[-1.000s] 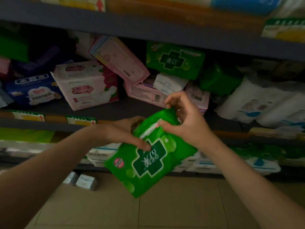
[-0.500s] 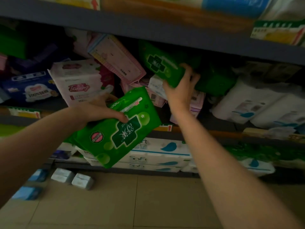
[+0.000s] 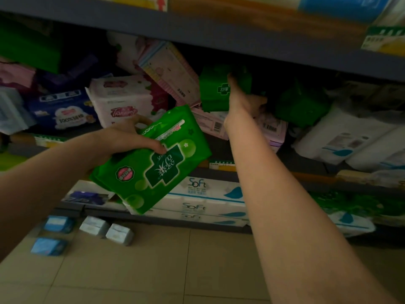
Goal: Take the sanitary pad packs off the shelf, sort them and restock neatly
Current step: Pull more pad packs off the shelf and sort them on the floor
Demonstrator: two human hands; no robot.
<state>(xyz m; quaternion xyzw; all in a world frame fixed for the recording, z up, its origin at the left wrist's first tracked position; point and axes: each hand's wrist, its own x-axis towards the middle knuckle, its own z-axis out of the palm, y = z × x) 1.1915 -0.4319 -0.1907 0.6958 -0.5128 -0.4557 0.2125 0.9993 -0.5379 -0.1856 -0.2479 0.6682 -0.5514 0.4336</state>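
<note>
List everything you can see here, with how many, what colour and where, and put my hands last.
Green pack: one, bright green with a dark cross, held in front of the shelf.
Second green pack: one, green, on the middle shelf, gripped.
Third green pack: one, dark green, shelf, right of it.
Pink packs: several, pink and white, middle shelf, leaning untidily.
Blue-and-white pack: one, shelf left.
White rolls: a few, shelf right.
Soft tissue packs: stacked, white and blue, lowest shelf.
Small packs: four, two blue, two whitish, on the floor.
Hands: left hand holds the green pack; right hand grips the second green pack.
</note>
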